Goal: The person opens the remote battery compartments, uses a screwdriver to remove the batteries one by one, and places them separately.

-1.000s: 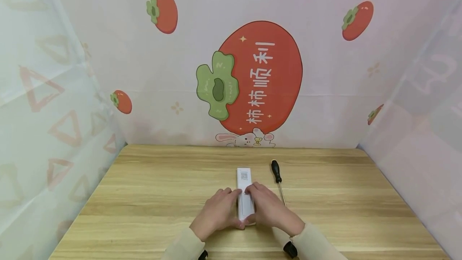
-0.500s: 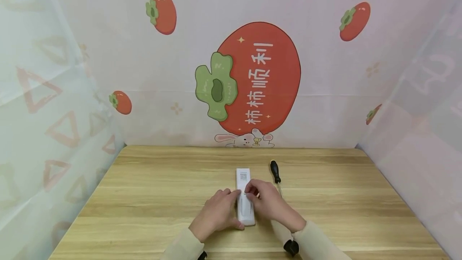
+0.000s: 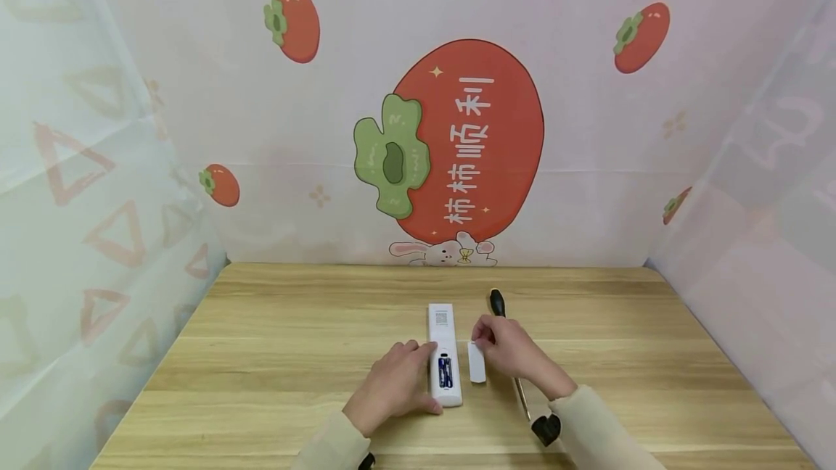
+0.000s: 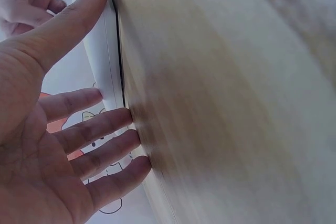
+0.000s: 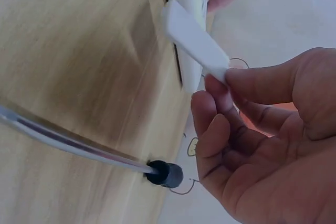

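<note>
A white remote control [image 3: 440, 332] lies back up on the table, its battery compartment uncovered. Two dark blue batteries [image 3: 445, 373] sit side by side in that compartment. My left hand [image 3: 393, 384] rests against the remote's left side, thumb at the near end. In the left wrist view the fingers [image 4: 100, 130] of that hand are nearly straight. Just right of the remote, my right hand [image 3: 512, 348] pinches one end of the white battery cover [image 3: 477, 367] between thumb and fingers. The right wrist view shows the cover [image 5: 194, 38] raised off the table.
A screwdriver [image 3: 498, 302] with a black handle lies on the wooden table [image 3: 313, 325] beneath the right hand, partly hidden by it. Its metal shaft [image 5: 79, 148] points toward the near side. A fabric backdrop [image 3: 575, 165] with printed persimmons stands behind the table.
The battery cover has come off the remote and moved right with my right hand, exposing the batteries. My left hand has stayed in place.
</note>
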Demonstrator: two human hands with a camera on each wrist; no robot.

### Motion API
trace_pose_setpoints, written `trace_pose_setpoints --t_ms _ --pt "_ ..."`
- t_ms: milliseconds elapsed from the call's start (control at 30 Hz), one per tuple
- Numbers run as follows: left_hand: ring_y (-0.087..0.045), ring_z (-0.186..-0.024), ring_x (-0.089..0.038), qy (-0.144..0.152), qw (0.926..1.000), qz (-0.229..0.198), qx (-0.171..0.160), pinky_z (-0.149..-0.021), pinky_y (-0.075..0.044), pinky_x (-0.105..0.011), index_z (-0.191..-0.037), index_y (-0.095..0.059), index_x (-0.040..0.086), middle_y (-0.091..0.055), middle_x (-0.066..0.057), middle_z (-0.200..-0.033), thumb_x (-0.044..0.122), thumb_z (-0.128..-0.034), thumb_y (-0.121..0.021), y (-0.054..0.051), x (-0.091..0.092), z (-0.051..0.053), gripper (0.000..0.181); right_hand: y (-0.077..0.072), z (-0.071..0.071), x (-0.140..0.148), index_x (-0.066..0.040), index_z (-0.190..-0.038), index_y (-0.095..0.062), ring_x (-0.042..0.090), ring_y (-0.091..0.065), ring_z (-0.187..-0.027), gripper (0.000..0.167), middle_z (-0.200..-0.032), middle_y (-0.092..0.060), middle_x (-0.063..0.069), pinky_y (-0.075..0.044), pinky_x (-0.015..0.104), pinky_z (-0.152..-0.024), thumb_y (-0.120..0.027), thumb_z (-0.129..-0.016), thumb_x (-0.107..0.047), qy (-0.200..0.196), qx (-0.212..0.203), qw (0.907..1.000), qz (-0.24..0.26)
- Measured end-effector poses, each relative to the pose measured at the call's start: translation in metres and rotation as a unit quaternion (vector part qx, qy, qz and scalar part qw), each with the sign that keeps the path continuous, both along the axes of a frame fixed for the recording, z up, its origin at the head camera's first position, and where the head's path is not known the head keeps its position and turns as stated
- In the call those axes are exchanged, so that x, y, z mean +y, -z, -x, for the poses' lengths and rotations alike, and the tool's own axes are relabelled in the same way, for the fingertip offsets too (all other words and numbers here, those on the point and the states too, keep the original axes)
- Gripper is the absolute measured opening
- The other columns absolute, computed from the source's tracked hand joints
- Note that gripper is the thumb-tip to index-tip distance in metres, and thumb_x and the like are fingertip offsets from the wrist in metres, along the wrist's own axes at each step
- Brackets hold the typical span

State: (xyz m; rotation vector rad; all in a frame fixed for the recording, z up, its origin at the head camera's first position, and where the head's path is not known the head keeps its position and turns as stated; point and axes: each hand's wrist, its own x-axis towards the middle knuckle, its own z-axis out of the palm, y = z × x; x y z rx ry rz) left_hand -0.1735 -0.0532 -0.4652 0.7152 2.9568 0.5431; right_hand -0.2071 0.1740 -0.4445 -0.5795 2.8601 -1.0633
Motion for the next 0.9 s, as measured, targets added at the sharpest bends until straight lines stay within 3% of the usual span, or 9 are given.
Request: trace_pose_setpoints --t_ms 467,900 --pt "-0.06 -0.106 -0.028 -0.003 1.0 0.003 0.001 -0.087 -0.054 -0.043 -0.141 -0.057 0.006 -0.065 -0.011 -0.12 0.051 -0.06 -0.095 0.001 0.002 -0.001 0.1 0.012 0.0 -0.001 -0.008 -0.084 -0.064 0.013 -0.049 -0.062 0.016 -0.069 -0.054 -0.002 -0.041 0.028 -0.056 -0.065 -0.088 0.007 0.044 -0.016 0.9978 -0.047" --pt "-0.059 -0.111 -0.03 -0.005 1.0 0.006 -0.004 -0.088 -0.054 -0.046 -0.141 -0.057 0.007 -0.064 -0.011 -0.125 0.051 -0.0608 -0.094 0.001 0.001 0.0 0.099 0.019 -0.002 -0.001 -0.008 -0.085 -0.063 0.012 -0.048 -0.059 0.013 -0.067 -0.052 -0.003 -0.038 0.027 -0.054 -0.066 -0.088 0.005 0.039 -0.013 0.9967 -0.07"
